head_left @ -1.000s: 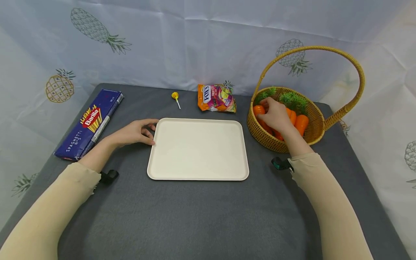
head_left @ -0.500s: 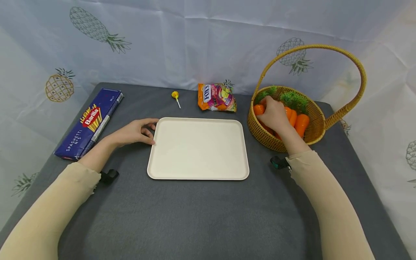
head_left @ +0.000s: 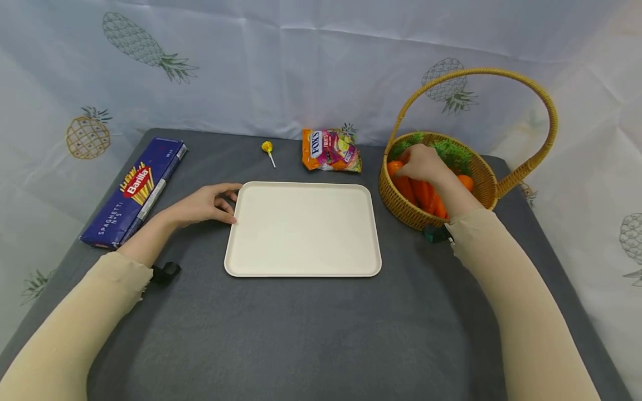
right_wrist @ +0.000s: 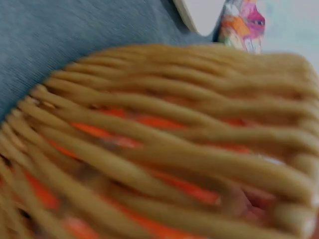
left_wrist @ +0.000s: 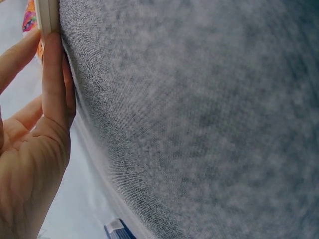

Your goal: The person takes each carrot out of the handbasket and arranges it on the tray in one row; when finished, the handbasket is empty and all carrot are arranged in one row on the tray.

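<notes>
My left hand (head_left: 205, 206) touches the left rim of a cream rectangular tray (head_left: 303, 228), fingers and thumb spread along it. In the left wrist view, the fingertips (left_wrist: 52, 42) meet the edge of the tray (left_wrist: 47, 15). On the right, my right hand (head_left: 426, 164) reaches over a wicker basket (head_left: 401, 203), its thumb and fingers curled at an orange carrot (head_left: 395, 167); some fingertips are hidden. More carrots (head_left: 423, 195) with green tops lie in it. Wicker strands (right_wrist: 149, 109) fill most of the right wrist view, orange showing through the gaps.
A blue Barilla spaghetti box (head_left: 134, 192) lies at the left, close to my left forearm. Behind the tray are a yellow lollipop (head_left: 267, 147) and a Fox's candy bag (head_left: 331, 150). The basket's tall handle (head_left: 501, 71) arches above it. Pineapple-print cloth (head_left: 241, 67) hangs behind.
In the basket, my right hand has risen slightly and turned, baring more of the front carrots, while its forearm now hides more at the right. My left hand stays at the tray's edge.
</notes>
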Motion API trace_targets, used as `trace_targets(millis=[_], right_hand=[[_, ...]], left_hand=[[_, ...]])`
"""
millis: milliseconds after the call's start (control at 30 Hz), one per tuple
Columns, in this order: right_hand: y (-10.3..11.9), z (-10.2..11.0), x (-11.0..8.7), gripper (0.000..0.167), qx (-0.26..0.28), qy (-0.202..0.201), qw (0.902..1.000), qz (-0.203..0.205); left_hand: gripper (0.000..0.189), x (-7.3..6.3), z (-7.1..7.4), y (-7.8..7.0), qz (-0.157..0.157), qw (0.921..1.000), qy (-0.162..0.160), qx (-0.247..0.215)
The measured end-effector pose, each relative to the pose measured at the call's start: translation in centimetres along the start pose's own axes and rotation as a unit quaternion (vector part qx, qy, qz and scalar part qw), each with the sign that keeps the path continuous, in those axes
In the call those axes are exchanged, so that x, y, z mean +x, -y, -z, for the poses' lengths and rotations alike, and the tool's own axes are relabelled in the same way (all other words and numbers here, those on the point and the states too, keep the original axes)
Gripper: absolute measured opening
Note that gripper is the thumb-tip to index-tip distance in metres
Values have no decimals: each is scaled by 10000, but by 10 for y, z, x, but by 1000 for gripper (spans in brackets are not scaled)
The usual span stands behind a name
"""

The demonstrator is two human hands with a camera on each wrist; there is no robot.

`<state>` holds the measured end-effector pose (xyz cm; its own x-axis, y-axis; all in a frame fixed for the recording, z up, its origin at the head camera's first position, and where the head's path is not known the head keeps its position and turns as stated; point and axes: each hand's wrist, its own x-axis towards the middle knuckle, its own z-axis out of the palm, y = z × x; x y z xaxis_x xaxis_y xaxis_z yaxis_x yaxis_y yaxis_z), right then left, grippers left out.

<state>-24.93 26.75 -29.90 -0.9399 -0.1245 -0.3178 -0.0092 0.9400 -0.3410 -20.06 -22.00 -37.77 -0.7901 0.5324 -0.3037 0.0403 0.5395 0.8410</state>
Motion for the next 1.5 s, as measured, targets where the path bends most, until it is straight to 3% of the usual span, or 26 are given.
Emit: trace_targets(millis=[167, 333, 600, 733, 867, 933, 1167, 1500], right_hand=[[4, 8, 8, 27, -220, 352, 9991, 2], [9, 13, 12, 29, -325, 579, 9977, -146], [10, 15, 10, 26, -323, 547, 9978, -170], [7, 18, 10, 31, -158, 531, 9984, -133], [5, 24, 7, 59, 250, 696, 9970, -206], [4, 27, 6, 65, 504, 842, 9948, -273], [1, 33, 0, 67, 1319, 985, 9856, -381], [-7, 57, -6, 82, 1583, 1035, 9810, -432]], left_hand=[[90, -2, 0, 1, 5, 10000, -5, -11], [90, -2, 0, 1, 8, 10000, 8, -38], [90, -1, 0, -2, 20, 10000, -16, 22], [90, -1, 0, -2, 7, 10000, -8, 14], [90, -1, 0, -3, 2, 10000, 0, -17], [90, -1, -1, -3, 14, 10000, 1, -42], [90, -2, -1, -2, 32, 10000, -19, -60], [90, -1, 0, -1, 29, 10000, -12, -57]])
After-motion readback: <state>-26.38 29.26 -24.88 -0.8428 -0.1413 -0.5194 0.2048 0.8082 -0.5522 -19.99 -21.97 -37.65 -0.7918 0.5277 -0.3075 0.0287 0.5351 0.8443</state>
